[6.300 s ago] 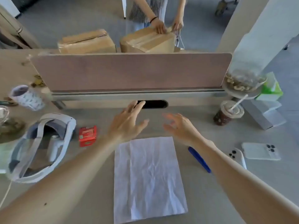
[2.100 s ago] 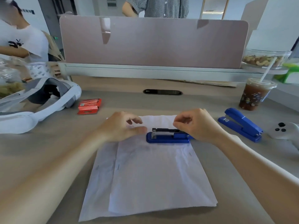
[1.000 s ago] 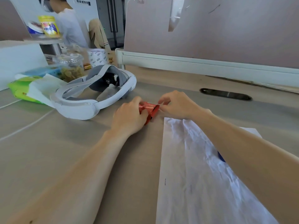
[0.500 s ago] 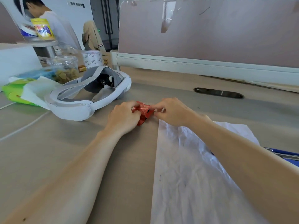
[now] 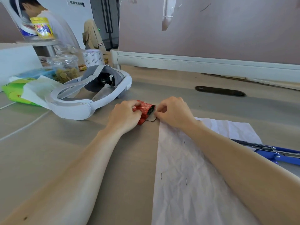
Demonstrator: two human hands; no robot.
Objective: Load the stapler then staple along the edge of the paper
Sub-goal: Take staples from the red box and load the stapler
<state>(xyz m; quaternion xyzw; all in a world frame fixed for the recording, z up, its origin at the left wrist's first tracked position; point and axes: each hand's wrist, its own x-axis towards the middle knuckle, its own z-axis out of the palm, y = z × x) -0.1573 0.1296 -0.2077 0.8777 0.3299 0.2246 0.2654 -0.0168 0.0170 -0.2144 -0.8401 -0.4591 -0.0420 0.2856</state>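
Note:
A small red staple box [image 5: 145,110] lies on the desk just beyond the paper's far left corner. My left hand [image 5: 124,115] grips its left end. My right hand [image 5: 174,112] pinches the box's grey end flap, which is folded open and shows dark contents. The creased white paper [image 5: 191,168] lies under my right forearm and carries a few staples near its left edge. The blue stapler [image 5: 276,153] lies swung open at the right, on the paper's right edge, partly cut off by the frame.
A white VR headset [image 5: 90,95] sits left of the box. Behind it are a green tissue pack [image 5: 16,93], a clear snack cup [image 5: 65,69] and a paper cup. A desk divider [image 5: 211,33] and a cable slot [image 5: 220,91] lie beyond. A person sits at far left.
Both hands left the stapler and moved to the red staple box. In the last half second the box's end flap has been pulled open by my right hand.

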